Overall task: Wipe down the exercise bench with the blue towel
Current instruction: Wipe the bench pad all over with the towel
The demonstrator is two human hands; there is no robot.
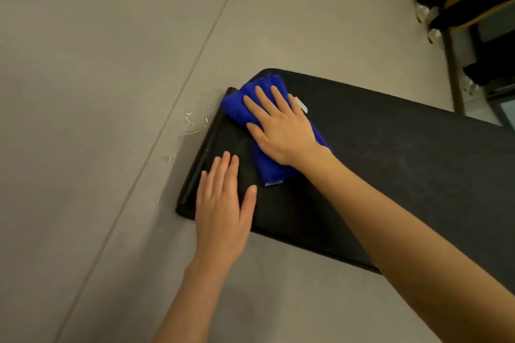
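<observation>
We look down on the end of a black padded exercise bench (390, 164), which runs from the middle of the view toward the lower right over a grey floor (97, 64). Our right hand (281, 128) lies flat and spread, palm down, on the blue towel (267, 164), pressing it against the pad rather than gripping it; the fingers (263, 99) point toward the bench's far corner and none of them curl around the cloth. The towel is folded into a thick strip, bunched at the far corner of the pad, and it runs back under the palm and wrist, with a pale edge showing at its near end and a small white tag (302, 104) sticking out beside the hand. Our left hand (223, 209) rests open and flat on bare padding near the bench's end edge, fingers together, thumb splayed toward the towel, holding nothing. The two hands sit near each other but do not touch, and the left thumb is just short of the towel's near end. Thin white scraps (189, 120) lie scattered on the floor just beyond the bench end. Dark furniture legs (434, 14) stand at the upper right, well apart from the bench.
</observation>
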